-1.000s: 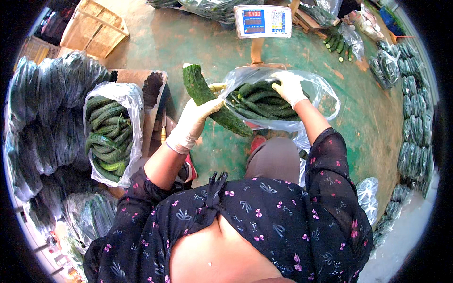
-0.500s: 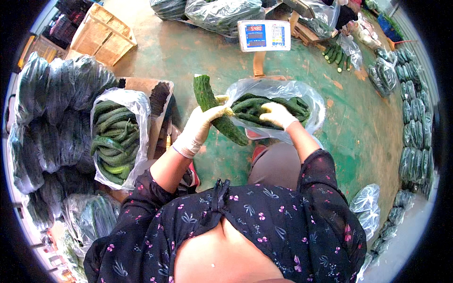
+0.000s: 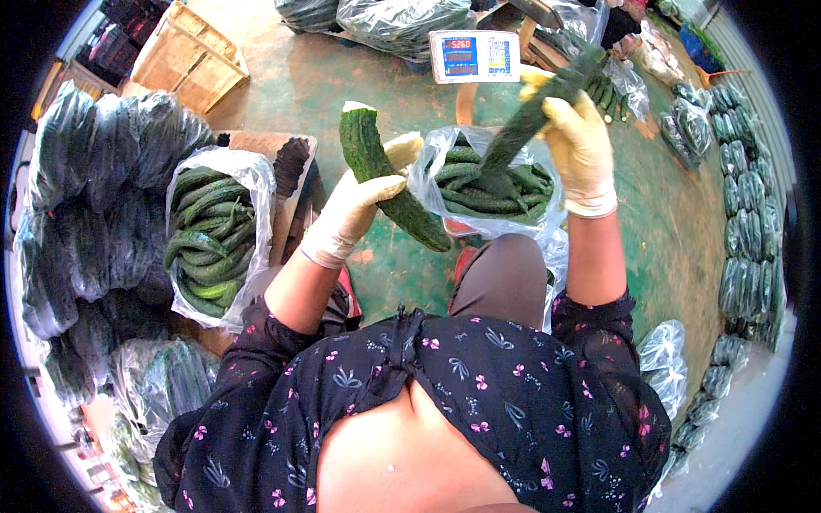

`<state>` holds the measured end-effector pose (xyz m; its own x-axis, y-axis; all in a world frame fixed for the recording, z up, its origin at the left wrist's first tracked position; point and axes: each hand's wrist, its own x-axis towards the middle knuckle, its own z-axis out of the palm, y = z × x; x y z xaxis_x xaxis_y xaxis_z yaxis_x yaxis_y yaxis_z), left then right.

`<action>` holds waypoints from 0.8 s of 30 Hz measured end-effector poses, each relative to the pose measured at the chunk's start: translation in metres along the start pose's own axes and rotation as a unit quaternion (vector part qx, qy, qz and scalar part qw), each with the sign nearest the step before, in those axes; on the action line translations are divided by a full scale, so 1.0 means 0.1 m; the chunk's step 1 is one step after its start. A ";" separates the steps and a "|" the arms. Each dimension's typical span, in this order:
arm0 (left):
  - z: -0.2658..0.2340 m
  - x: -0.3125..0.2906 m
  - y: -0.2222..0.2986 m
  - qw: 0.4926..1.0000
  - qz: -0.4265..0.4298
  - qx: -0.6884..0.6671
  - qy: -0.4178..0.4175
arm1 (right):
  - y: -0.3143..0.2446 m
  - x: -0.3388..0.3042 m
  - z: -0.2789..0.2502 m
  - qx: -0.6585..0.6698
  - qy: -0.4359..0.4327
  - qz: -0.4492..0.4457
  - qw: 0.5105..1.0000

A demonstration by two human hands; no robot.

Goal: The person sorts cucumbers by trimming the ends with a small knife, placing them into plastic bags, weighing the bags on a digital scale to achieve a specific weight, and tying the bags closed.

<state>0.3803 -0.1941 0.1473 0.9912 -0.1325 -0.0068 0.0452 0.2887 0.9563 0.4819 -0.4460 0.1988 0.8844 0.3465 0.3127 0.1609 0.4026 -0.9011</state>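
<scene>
Left cucumber: I see a long, bumpy dark green cucumber (image 3: pixel 389 184) with a pale cut top, slanting through the centre of the frame, upper end up.
Left hand: my left hand (image 3: pixel 355 212), in a cream rubber glove, has its fingers clenched round that cucumber's middle.
Right cucumber: a second dark green cucumber (image 3: pixel 532 115), blurred, at upper right, its lower end over the bag.
Right hand: my gloved right hand (image 3: pixel 577 145) grasps its upper part, fingers wrapped.
Centre bag: a clear plastic bag of cucumbers (image 3: pixel 487 184) sits between the hands, on the green floor (image 3: pixel 410 274).
Scale: a digital weighing scale display (image 3: pixel 475 56), top centre.
Left bag: an open clear bag of green cucumbers (image 3: pixel 214 235), left of centre.
Crate: a wooden crate (image 3: pixel 184 60), upper left.
</scene>
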 end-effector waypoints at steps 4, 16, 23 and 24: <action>0.31 -0.13 0.33 0.992 0.081 -0.086 -0.045 | 0.17 0.09 0.73 0.046 -0.143 0.043 0.988; -1.86 -1.23 0.75 0.885 0.082 -0.266 0.375 | 1.94 0.02 -0.68 -0.556 -0.323 0.328 0.692; -3.55 -1.74 0.80 0.855 -0.046 -0.048 0.514 | 2.17 0.14 -0.26 -0.652 -0.368 0.097 0.656; -3.78 -1.62 0.53 0.769 -0.052 0.180 0.612 | 2.58 0.08 -0.59 -0.671 -0.314 0.060 0.670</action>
<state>0.2690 0.2015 0.0890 0.3700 0.9171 -0.1483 0.3134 0.0270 0.9492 0.5563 -0.3898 -0.0486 0.6356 0.7655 -0.1003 0.7262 -0.6369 -0.2588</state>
